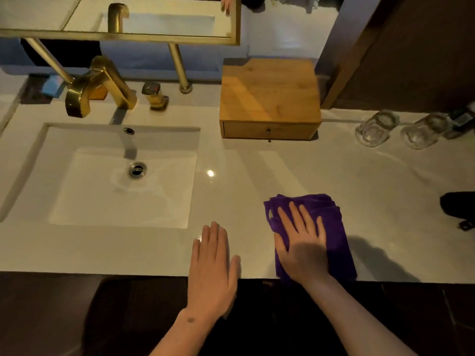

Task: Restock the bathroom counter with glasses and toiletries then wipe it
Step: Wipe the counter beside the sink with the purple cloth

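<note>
A folded purple cloth [331,214] lies on the white counter [295,170] near its front edge. My right hand [302,247] presses flat on the cloth, fingers straight and spread. To its left, my left hand [213,268] lies flat over the counter's front edge with straight fingers and holds nothing. Two clear glasses [374,128] [422,131] stand upside down at the back right of the counter.
A wooden drawer box [270,98] sits at the back of the counter. Left of it are a white sink [123,176] and a gold faucet [97,86]. A gold-framed mirror [128,19] hangs above. Dark objects [457,206] sit at the far right.
</note>
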